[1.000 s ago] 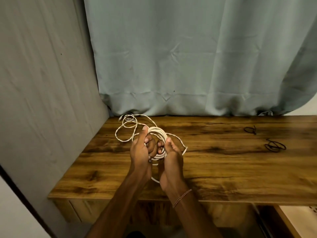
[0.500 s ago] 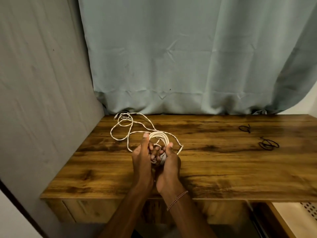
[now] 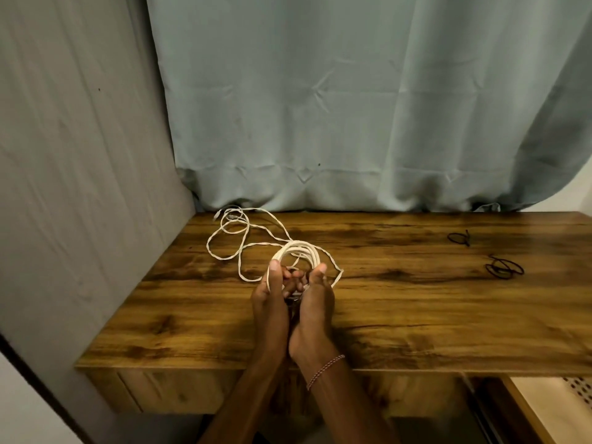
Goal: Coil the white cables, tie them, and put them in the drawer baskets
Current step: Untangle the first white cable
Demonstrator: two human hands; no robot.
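Left hand (image 3: 270,302): your fingers curl into the coiled part of the white cable (image 3: 298,251). The thumb is raised against the coil's left side and one strand runs down the thumb edge.
Right hand (image 3: 315,302): your fingers curl in from the other side and the thumb tip presses the coil's right edge. It holds the same coil.
Hands together: the heels touch and the fingertips meet in the middle of the coil. Can't tell exactly which loops each finger pins.
Bracelet (image 3: 325,370): thin beaded band on your right wrist.
Coil: several loops bunched, arching up from your hands just above the table (image 3: 416,315), left of centre.
Loose cable (image 3: 230,232): the uncoiled length trails from the coil to the back left corner in open loops lying on the wood. Its end is near the curtain hem.
Black ties (image 3: 504,269): small tangle of thin black loops far right on the table, well apart from your hands.
Second tie (image 3: 459,238): smaller black loop just behind and left of that tangle.
Curtain (image 3: 320,107): grey-green, hangs behind the table with its hem on the back edge.
Wall (image 3: 80,155): grey, against the left side of the table.
Drawer (image 3: 544,411): open at lower right, pale inside, with a perforated panel at the frame edge.
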